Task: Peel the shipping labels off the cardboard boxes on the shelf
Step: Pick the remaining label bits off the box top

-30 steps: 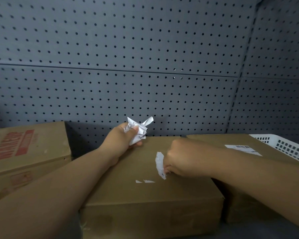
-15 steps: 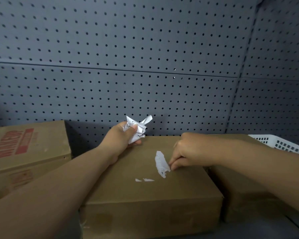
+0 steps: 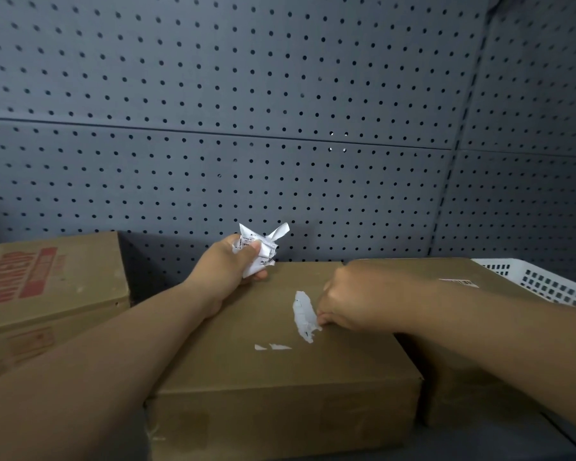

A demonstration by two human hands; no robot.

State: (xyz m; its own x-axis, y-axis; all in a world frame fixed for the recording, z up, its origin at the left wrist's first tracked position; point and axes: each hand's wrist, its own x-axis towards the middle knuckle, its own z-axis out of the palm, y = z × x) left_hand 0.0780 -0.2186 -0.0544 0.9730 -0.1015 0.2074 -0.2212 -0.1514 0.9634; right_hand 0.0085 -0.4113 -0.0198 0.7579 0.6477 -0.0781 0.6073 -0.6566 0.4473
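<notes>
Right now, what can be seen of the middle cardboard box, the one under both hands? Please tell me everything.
The middle box is plain brown cardboard, flat, closed and lying level. Its top carries a torn white strip and two small white scraps nearer the front. The right hand picks at the strip's right edge with curled fingers. The left hand, gripping a crumpled label, rests on the far left corner. Its right side stands close against the neighbouring box.

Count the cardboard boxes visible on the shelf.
3: a red-printed box at left, the middle box being peeled, a labelled box at right; others may be hidden.
</notes>
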